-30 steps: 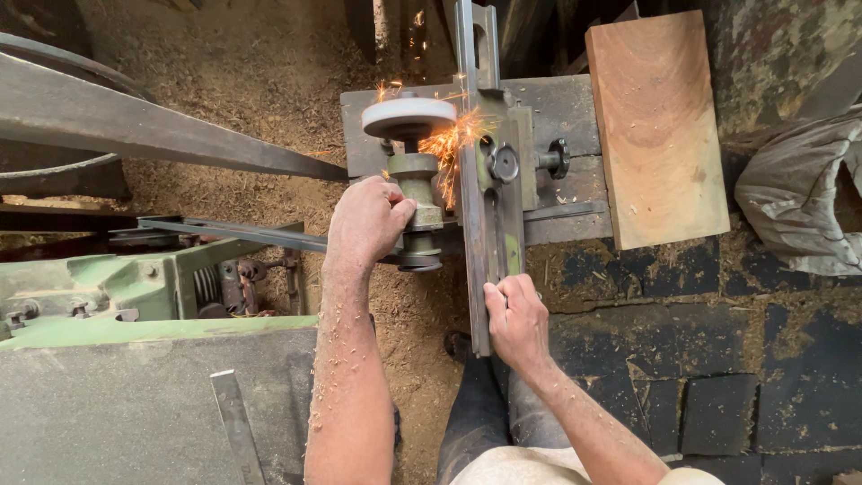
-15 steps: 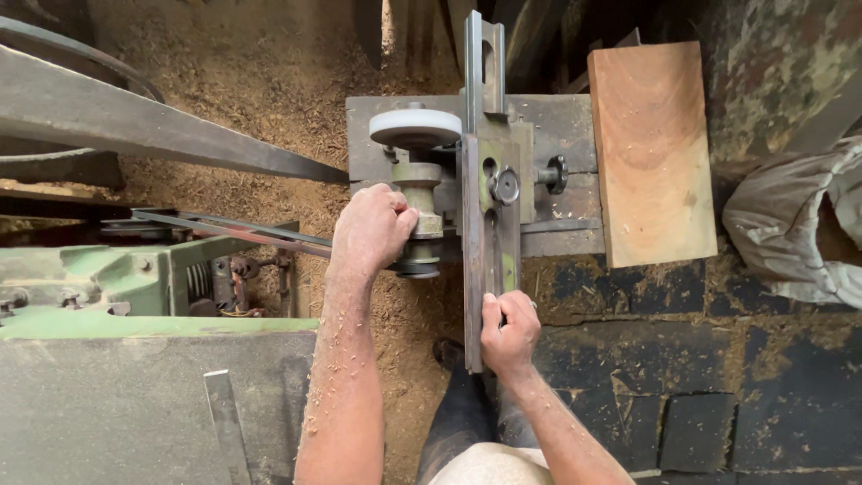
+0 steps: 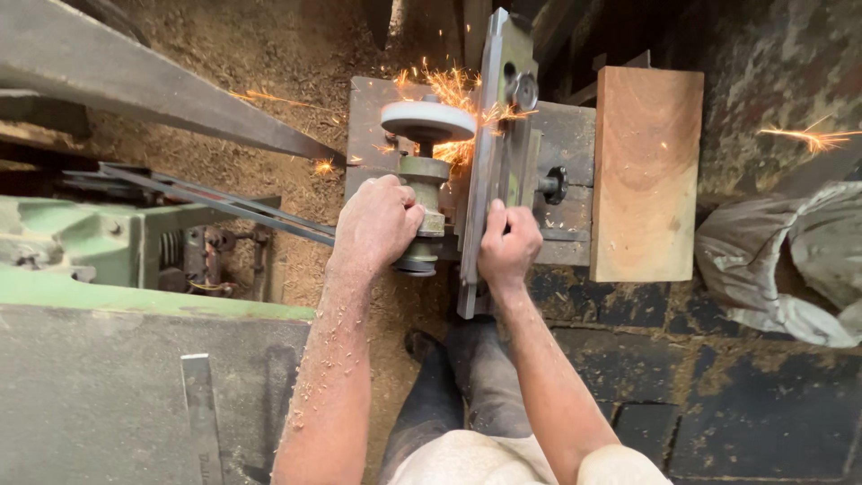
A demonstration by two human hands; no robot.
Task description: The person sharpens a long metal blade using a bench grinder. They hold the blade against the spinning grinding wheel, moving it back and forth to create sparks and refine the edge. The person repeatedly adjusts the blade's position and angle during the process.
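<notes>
Grey steel blade [image 3: 492,162], long and flat, stands lengthwise at upper centre of the frame, its edge against the pale round grinding wheel [image 3: 427,119]; orange sparks [image 3: 449,90] spray around the contact. Right hand [image 3: 508,246]: grip closed over the blade's lower part. Left hand [image 3: 375,223]: grip wrapped around the greenish motor housing [image 3: 422,216] under the wheel. Rectangular wooden block [image 3: 646,171] lies just right of the blade. Green machine [image 3: 81,242] at left; sawdust-covered floor [image 3: 296,54] above.

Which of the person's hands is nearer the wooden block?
Right. The right hand presses on the long metal blade just left of the wooden block; the left hand grips the grinder spindle, farther away.
</notes>
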